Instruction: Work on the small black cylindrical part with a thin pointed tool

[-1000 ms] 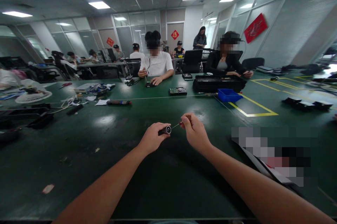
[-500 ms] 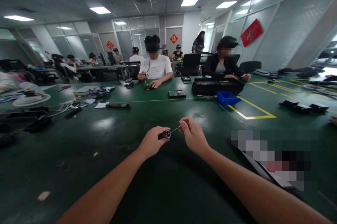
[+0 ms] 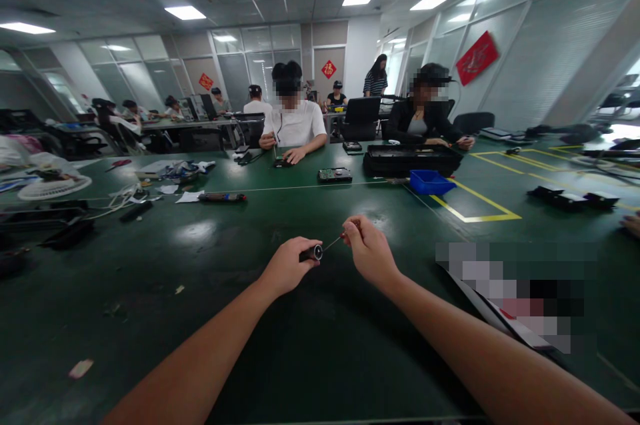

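My left hand [image 3: 289, 266] is closed round a small dark cylinder [image 3: 311, 253], whose round end with a pale ring faces right. My right hand [image 3: 369, 248] grips a screwdriver [image 3: 334, 242] by its reddish handle, mostly hidden in the fingers. The thin metal shaft slants down to the left. Its tip is at the ringed end of the cylinder; I cannot tell whether it touches or goes inside. Both hands are held above the green table [image 3: 310, 358].
Across the table stand a hard drive [image 3: 335, 175], a long black casing [image 3: 410, 160] and a blue tray [image 3: 431, 182]. A dark electric screwdriver [image 3: 223, 198] lies left. Cables and parts [image 3: 183, 172] lie far left. A co-worker [image 3: 295, 125] sits opposite.
My right hand has risen slightly and drawn a little away from the cylinder, with more of the screwdriver shaft showing. The whole view has shifted slightly. My left hand keeps its hold.
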Available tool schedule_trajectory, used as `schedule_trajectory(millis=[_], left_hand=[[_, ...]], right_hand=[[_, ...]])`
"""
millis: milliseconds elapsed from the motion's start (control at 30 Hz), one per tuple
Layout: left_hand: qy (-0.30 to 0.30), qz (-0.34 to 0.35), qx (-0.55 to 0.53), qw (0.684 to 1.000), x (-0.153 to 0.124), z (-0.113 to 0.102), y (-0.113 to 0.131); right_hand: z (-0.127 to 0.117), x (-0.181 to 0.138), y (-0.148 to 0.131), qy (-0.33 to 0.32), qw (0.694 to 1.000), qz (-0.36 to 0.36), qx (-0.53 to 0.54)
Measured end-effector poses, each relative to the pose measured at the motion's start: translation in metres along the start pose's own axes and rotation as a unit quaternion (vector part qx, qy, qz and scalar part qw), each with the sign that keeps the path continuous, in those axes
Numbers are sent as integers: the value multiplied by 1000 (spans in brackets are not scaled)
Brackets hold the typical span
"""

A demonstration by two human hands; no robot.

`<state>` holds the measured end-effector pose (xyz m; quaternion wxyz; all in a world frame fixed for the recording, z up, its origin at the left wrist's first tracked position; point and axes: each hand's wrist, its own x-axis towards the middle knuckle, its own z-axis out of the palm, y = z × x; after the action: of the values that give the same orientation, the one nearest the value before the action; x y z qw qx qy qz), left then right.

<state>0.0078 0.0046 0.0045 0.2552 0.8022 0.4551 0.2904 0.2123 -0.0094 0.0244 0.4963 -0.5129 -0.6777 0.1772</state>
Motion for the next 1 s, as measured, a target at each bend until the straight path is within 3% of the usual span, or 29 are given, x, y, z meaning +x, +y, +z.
schedule_trajectory(millis=[200,467,1000], left_hand=[[-4,-4,4,1000,0,0,0],[-1,2,-9,1000,0,0,1],[-21,28,27,999,0,1,-8]], right_hand=[[-1,1,-1,-6,1000,-5,-15],[-4,-3,-4,41,999,-31,18],[1,-2,-1,-24,997,-54,-51]])
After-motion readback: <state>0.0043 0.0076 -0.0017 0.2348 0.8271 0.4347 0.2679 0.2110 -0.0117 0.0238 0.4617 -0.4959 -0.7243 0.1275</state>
